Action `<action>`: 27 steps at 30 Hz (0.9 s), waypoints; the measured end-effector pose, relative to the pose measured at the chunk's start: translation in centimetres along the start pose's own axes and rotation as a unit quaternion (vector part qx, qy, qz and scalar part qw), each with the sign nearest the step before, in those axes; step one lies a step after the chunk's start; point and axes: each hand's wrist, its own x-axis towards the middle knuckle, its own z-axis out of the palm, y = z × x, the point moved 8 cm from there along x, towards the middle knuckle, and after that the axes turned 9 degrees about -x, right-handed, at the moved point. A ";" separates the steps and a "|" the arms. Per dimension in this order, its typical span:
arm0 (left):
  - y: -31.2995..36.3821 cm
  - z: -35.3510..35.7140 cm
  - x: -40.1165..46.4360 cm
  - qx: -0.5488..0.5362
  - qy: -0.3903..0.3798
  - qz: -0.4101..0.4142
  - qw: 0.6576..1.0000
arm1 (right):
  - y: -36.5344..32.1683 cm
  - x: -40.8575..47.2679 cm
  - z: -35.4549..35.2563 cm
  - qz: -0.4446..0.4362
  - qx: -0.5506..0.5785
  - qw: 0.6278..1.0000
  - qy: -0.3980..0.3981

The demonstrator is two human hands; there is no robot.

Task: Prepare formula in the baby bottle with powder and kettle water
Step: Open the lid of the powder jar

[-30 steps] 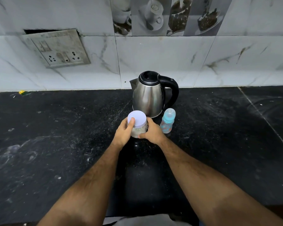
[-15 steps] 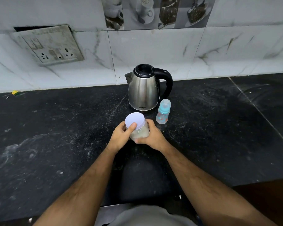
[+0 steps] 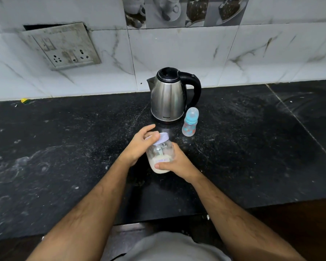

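Observation:
A clear jar of pale powder (image 3: pixel 161 157) with a white lid (image 3: pixel 162 138) is held above the black counter (image 3: pixel 252 147), tilted toward me. My right hand (image 3: pixel 179 162) grips the jar's body from the right. My left hand (image 3: pixel 139 144) curls over the lid, thumb on its top. A steel kettle (image 3: pixel 167 98) with a black handle stands by the wall. To its right front stands a small baby bottle (image 3: pixel 190 122) with a blue collar and clear cap.
A tiled marble-look wall (image 3: pixel 196 53) backs the counter, with a switch and socket plate (image 3: pixel 64 46) at the upper left. A small yellow scrap (image 3: pixel 24 100) lies at the counter's far left. The counter's front edge (image 3: pixel 271 204) runs just before my body.
Both hands have drawn the jar back from the kettle toward me and tilted it. My left hand has shifted from the jar's side onto the lid.

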 end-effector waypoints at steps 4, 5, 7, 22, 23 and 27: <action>2.1 1.7 0.1 -0.003 -0.090 0.001 0.996 | -1.0 -0.8 0.4 -0.012 0.064 0.997 -0.041; 2.4 2.0 0.1 -0.007 -0.090 0.005 0.996 | -1.1 -0.9 0.3 -0.012 0.077 0.996 -0.038; 2.9 2.4 0.3 -0.017 -0.073 0.011 0.997 | -1.2 -1.0 0.3 -0.011 0.094 0.995 -0.022; 4.3 2.2 0.0 0.078 0.144 0.092 0.982 | -3.6 -1.6 -1.8 -0.017 -0.081 0.976 0.200; 4.2 2.1 -0.1 0.077 0.144 0.084 0.983 | -3.5 -1.4 -1.7 -0.016 -0.078 0.981 0.179; 3.9 1.7 0.0 0.081 0.099 0.040 0.991 | -2.5 -0.9 -0.6 -0.027 -0.042 0.996 0.078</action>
